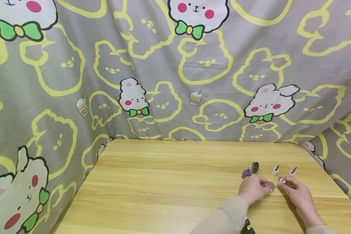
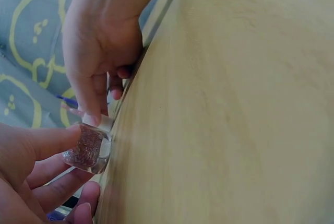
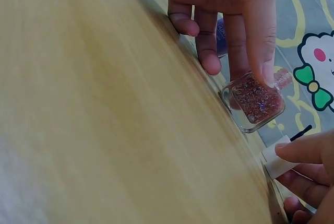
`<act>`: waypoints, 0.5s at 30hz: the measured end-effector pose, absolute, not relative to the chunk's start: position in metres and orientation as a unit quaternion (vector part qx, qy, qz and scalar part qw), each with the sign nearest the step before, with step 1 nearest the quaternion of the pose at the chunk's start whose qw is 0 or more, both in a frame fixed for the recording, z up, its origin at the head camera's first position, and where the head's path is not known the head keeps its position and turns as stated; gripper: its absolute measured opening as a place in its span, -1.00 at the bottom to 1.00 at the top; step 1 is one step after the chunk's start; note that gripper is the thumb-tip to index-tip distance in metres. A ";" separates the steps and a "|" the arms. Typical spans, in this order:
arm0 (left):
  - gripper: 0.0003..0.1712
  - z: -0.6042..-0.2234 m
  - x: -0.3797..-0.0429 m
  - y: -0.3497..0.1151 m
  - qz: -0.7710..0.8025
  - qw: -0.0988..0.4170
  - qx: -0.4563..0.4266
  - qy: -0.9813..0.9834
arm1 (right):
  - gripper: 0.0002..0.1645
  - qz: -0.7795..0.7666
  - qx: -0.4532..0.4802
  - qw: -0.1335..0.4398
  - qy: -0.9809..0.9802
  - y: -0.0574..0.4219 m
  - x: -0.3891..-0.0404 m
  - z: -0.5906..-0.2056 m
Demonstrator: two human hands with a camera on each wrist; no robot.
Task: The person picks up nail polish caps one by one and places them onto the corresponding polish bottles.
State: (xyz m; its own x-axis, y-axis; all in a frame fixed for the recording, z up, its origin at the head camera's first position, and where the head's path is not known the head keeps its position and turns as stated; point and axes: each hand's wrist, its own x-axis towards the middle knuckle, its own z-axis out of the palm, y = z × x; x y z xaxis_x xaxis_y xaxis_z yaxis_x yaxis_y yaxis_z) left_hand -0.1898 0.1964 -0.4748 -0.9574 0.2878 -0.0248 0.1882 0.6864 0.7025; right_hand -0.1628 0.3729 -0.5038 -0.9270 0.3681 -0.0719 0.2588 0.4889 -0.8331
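Observation:
Toward the table's right side, my left hand (image 1: pixel 253 189) pinches a small clear nail polish bottle (image 3: pixel 257 103) with pinkish glitter inside. Its neck shows uncapped in the right wrist view. Close by, my right hand (image 1: pixel 300 196) holds a white nail polish cap (image 3: pixel 279 162) between thumb and fingers. The cap and bottle are apart. Just beyond the left hand stand a purple nail polish bottle (image 1: pixel 246 173) and a black one (image 1: pixel 255 167). Past the right hand, two white caps stand with brushes pointing up, one with a dark brush (image 1: pixel 276 170), one with a purple brush (image 1: pixel 292 172).
The wooden table (image 1: pixel 152 188) extends far to the left of the hands. A grey curtain (image 1: pixel 163 71) with cartoon prints hangs behind and beside it. A black object (image 1: pixel 247 227) shows below the left sleeve at the bottom edge.

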 end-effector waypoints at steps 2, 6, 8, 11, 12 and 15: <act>-0.77 -0.475 -0.190 0.196 0.376 0.066 0.131 0.915 | -0.30 0.469 -0.186 0.054 -0.862 0.373 -0.163 -0.503; -0.79 -0.476 -0.191 0.194 0.385 0.067 0.139 0.910 | -0.27 0.466 -0.189 0.050 -0.863 0.373 -0.163 -0.502; -0.79 -0.476 -0.192 0.193 0.388 0.067 0.146 0.908 | -0.27 0.464 -0.189 0.049 -0.864 0.372 -0.163 -0.502; -0.80 -0.476 -0.193 0.190 0.391 0.070 0.151 0.905 | -0.30 0.466 -0.192 0.050 -0.862 0.372 -0.163 -0.501; -0.79 -0.476 -0.193 0.189 0.392 0.071 0.153 0.904 | -0.33 0.468 -0.194 0.050 -0.861 0.372 -0.163 -0.501; -0.78 -0.475 -0.193 0.186 0.395 0.081 0.157 0.901 | -0.31 0.466 -0.192 0.051 -0.863 0.373 -0.163 -0.502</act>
State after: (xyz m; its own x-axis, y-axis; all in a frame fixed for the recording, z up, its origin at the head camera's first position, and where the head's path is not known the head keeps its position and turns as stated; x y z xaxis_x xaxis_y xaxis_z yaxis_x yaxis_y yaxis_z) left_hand -0.1933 0.1864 -0.4750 -0.9373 0.3478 -0.0224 0.2193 0.6385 0.7378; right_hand -0.1634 0.3728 -0.5017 -0.9214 0.3779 -0.0909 0.2834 0.4931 -0.8225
